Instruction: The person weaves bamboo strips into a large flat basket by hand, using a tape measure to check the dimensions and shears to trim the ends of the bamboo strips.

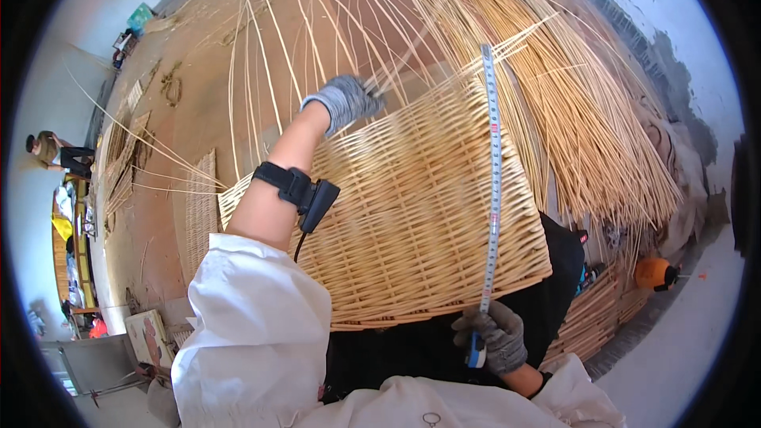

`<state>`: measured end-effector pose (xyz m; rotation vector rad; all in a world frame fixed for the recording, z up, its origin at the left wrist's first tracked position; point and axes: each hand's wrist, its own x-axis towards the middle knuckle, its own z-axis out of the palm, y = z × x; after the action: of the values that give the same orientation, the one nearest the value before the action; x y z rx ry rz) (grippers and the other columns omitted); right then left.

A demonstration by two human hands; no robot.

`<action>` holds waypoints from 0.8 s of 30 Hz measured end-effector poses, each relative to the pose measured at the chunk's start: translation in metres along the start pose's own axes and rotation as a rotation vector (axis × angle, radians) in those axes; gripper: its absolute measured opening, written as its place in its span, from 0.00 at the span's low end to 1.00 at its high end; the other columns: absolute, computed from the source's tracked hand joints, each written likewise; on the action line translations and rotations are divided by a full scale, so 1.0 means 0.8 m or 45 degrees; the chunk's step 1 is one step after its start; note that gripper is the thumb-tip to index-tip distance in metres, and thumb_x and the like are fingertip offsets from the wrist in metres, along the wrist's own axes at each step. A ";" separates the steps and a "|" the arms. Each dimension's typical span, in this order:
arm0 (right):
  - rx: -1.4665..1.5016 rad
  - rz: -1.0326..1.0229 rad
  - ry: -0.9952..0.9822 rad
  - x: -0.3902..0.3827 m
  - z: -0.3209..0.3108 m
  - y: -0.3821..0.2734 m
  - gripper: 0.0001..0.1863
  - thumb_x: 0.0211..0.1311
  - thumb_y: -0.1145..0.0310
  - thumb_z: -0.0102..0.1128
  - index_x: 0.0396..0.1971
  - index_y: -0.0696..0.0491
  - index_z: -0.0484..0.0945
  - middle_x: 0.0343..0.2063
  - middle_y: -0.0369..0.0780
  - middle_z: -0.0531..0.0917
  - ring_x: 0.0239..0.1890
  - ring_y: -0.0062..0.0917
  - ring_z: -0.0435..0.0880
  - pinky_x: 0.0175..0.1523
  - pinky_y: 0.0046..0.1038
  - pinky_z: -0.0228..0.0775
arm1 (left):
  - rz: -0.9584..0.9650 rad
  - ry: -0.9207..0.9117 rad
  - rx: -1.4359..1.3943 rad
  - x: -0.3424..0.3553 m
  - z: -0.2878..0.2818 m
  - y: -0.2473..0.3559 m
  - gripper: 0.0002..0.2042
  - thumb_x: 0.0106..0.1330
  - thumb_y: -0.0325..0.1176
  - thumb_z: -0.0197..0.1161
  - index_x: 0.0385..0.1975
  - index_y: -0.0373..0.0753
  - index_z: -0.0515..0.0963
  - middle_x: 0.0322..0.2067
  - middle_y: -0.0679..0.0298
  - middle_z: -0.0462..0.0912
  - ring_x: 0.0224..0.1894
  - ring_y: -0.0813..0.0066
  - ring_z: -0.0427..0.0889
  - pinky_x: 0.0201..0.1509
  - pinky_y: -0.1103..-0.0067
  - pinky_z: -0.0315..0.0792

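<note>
A woven wicker panel [412, 206] lies across my lap, its long loose rods fanning out past the far edge. My left hand [345, 103], in a grey glove, is at that far edge with its fingers closed round a pale wicker rod [411, 49], which is smeared by motion. At the near right corner my right hand [499, 337], also gloved, grips a tape measure [476, 351] with a blue and white case. Its blade [495, 182] stretches across the panel along the right side, past the far edge. A black device is strapped to my left forearm.
A large bundle of wicker rods [563, 103] lies on the floor at the right. An orange container [655, 274] stands near the right wall. Another woven panel [201, 210] lies at the left. Far left, a person [59, 154] is beside a shelf [82, 246].
</note>
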<state>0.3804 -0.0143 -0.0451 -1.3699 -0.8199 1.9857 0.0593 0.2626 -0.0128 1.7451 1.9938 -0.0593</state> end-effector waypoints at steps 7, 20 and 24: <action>-0.053 0.324 -0.329 0.000 0.007 0.005 0.14 0.61 0.64 0.53 0.36 0.62 0.73 0.26 0.45 0.81 0.21 0.24 0.80 0.25 0.21 0.72 | 0.010 -0.031 -0.627 -0.016 0.015 -0.063 0.16 0.60 0.39 0.57 0.44 0.36 0.74 0.34 0.59 0.81 0.35 0.69 0.78 0.43 0.78 0.71; 0.111 0.293 -0.271 -0.001 0.078 0.048 0.20 0.62 0.59 0.51 0.45 0.60 0.69 0.31 0.43 0.81 0.25 0.23 0.80 0.27 0.21 0.72 | 0.412 0.230 -0.066 -0.033 0.055 -0.072 0.15 0.55 0.33 0.62 0.44 0.40 0.75 0.38 0.61 0.80 0.41 0.64 0.78 0.48 0.75 0.70; 0.021 0.386 -0.200 0.000 0.075 0.049 0.16 0.62 0.65 0.49 0.45 0.61 0.68 0.32 0.44 0.81 0.24 0.24 0.80 0.27 0.22 0.74 | 0.332 0.287 -0.148 -0.036 0.062 -0.074 0.17 0.56 0.35 0.60 0.47 0.40 0.73 0.44 0.57 0.78 0.46 0.61 0.76 0.52 0.73 0.68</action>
<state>0.3189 -0.0488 -0.0578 -1.4103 -0.6941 2.3514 0.0214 0.2082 -0.0619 1.9913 1.8573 0.3469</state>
